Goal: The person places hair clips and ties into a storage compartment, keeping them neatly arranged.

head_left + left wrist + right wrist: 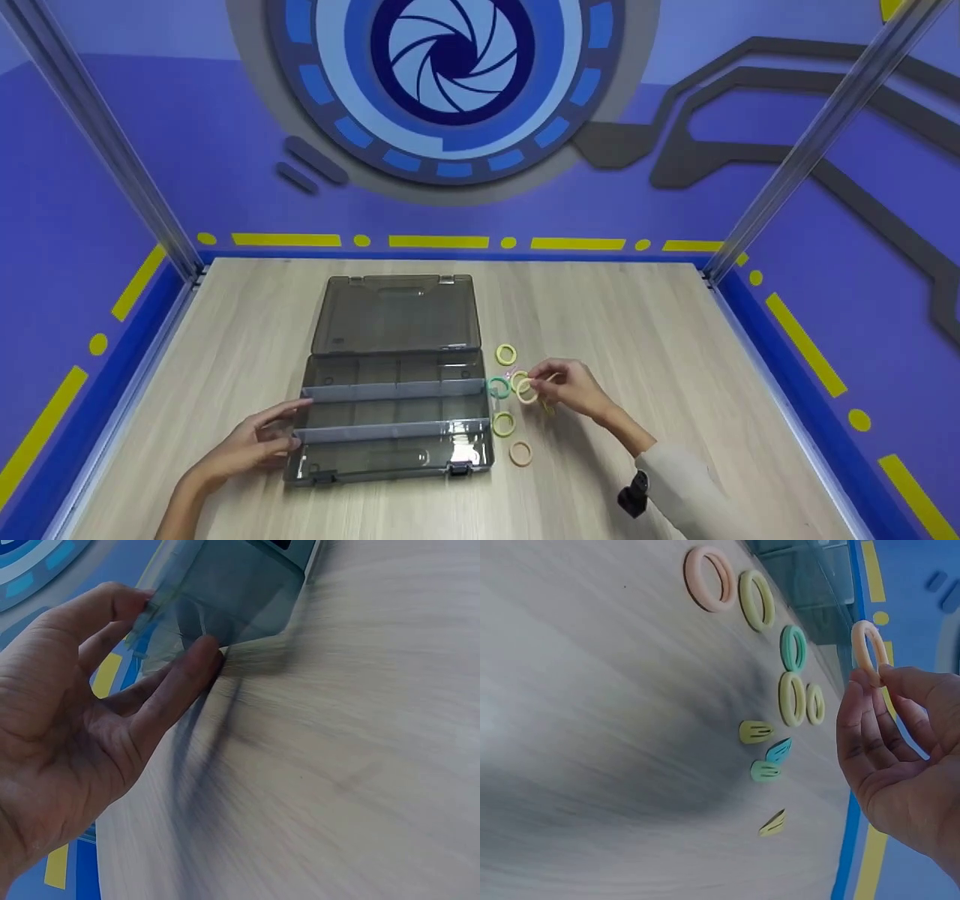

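Observation:
My right hand [574, 388] pinches a pale peach hair tie [858, 652] between thumb and fingertips, held up above the tabletop right of the storage box. My left hand [244, 442] rests against the left side of the grey translucent box [390, 433], its thumb and fingertips touching the side wall. The box lies with its lid [397, 315] folded back; two dividers run across it. Right of the box lie a green hair tie [793, 649], several yellow hair ties [757, 601] and a peach hair tie [709, 579].
Several small snap hair clips lie near the right hand, among them a yellow clip [756, 732], a blue clip [778, 751] and a green clip [765, 771]. Blue panels [480, 217] and metal posts [802, 142] bound the wooden table [645, 322].

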### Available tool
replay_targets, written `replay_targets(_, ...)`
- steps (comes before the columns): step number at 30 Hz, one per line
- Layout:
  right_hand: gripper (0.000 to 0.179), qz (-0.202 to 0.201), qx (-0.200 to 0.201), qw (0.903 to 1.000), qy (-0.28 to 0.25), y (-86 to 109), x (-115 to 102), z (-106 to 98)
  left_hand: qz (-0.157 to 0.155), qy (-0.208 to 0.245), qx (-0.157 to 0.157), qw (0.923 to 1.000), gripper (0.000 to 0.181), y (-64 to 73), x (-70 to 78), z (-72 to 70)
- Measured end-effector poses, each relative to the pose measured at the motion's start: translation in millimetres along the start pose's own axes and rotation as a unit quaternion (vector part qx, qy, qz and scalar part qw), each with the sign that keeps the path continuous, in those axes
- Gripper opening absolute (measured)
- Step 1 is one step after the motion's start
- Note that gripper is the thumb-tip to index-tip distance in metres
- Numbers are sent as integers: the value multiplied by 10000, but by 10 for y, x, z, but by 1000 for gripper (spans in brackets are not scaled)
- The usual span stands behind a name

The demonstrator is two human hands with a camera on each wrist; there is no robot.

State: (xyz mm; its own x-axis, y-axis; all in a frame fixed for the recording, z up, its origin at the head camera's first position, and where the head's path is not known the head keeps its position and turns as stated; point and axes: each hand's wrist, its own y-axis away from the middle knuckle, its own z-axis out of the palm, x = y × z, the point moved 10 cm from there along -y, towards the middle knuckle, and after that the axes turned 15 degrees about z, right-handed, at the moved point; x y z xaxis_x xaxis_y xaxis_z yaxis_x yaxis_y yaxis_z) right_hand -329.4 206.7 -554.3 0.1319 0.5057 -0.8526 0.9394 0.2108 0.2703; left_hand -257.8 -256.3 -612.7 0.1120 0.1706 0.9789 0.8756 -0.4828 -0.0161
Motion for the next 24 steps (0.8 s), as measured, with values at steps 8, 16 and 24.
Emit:
replay_targets(8,13,-248,-182,9994,182,-84,-295,175,36,37,10,10000,66,21,-7,-2)
replay_targets(16,16,-379,-490,9980,-141,-189,-540,441,-208,328,-62,9992,72,52,-66,1)
replay_targets(24,17,-337,-633,9965,-426,-263,-701,736,-218,350,-94,9991,73,25,-65,10)
